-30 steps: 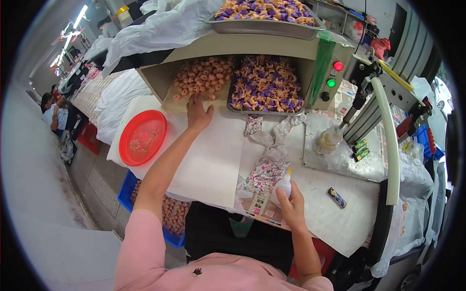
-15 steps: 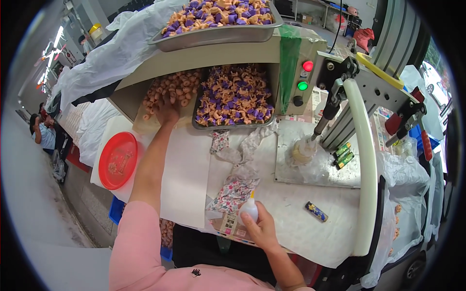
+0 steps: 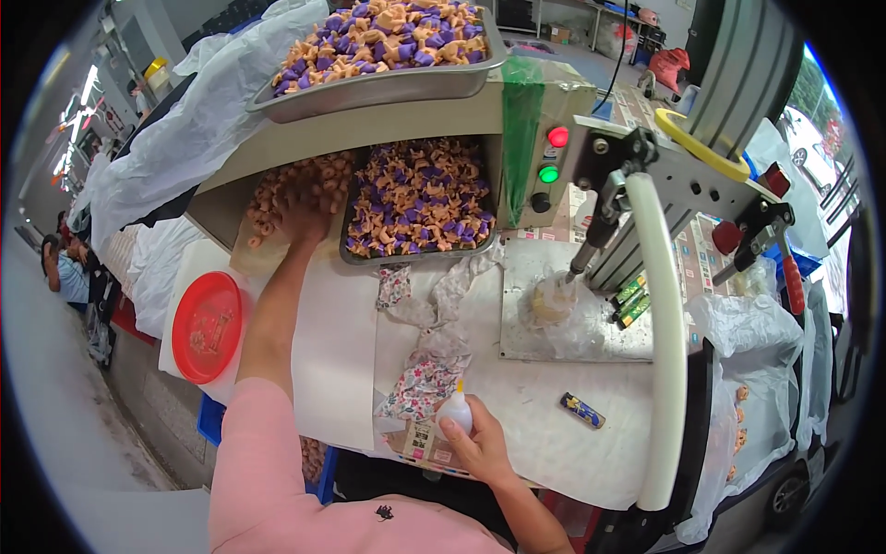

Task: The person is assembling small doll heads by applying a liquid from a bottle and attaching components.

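My left hand (image 3: 301,220) reaches into the box at the back left, its fingers apart on a heap of small peach-coloured round parts (image 3: 329,177); the fingertips are partly lost in the heap. Beside it stands a metal tray (image 3: 420,251) full of peach and purple small figure parts. Near the table's front edge, my right hand (image 3: 482,443) is closed around a small white squeeze bottle (image 3: 454,415), its yellow tip pointing up. A crumpled floral cloth (image 3: 426,374) lies just beyond the bottle.
A red round dish (image 3: 207,328) lies left of my forearm. At right stands a press with a white curved handle (image 3: 657,342), over a metal plate (image 3: 517,323) holding a plastic-wrapped lump (image 3: 554,300). A dark battery-like cylinder (image 3: 582,411) lies on the white sheet. Another full tray (image 3: 388,90) sits on top.
The whole view has shifted slightly, so the scene sits further left. My left hand stays at the heap of peach parts; my right hand still holds the bottle.
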`<state>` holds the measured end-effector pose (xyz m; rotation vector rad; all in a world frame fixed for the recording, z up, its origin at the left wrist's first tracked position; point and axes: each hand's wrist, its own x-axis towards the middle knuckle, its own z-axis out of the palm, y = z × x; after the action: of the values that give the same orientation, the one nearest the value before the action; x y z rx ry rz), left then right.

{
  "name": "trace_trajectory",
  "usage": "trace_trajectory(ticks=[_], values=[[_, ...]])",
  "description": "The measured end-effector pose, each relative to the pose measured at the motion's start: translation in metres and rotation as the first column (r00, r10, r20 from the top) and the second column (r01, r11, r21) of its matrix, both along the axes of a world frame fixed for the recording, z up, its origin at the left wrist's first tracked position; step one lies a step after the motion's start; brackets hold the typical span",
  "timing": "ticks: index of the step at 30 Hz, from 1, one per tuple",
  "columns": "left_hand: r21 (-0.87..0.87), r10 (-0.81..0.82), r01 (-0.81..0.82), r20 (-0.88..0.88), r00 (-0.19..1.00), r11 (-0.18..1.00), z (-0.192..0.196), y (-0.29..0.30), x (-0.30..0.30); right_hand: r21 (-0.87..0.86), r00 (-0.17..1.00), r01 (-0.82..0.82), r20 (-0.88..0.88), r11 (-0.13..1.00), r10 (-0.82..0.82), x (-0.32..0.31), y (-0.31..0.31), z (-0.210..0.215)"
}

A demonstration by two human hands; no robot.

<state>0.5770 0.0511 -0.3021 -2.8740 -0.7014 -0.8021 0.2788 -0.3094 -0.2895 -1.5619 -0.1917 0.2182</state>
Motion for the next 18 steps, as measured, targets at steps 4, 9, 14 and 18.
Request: trace_trajectory(ticks=[4,9,14,18], values=[[0.329,-0.323,0.291,0.048,0.945,0.898,-0.026,0.110,0.042,0.048,0.999,-0.038,-0.020,0.998,0.039,-0.002,0.025,0.001],[0.170,-0.349,0.382,-0.197,0.916,0.908,-0.004,0.111,0.074,0.049,0.997,-0.029,-0.065,0.998,0.032,0.004,0.034,0.003],[0.153,-0.452,0.496,-0.252,0.856,0.855,0.010,0.136,0.092,0.039,0.996,0.016,-0.088,0.999,-0.013,0.003,0.042,-0.002],[0.135,-0.374,0.443,-0.357,0.856,0.886,0.029,0.089,0.079,-0.025,0.995,0.068,-0.064,0.997,-0.070,-0.003,0.035,0.000]])
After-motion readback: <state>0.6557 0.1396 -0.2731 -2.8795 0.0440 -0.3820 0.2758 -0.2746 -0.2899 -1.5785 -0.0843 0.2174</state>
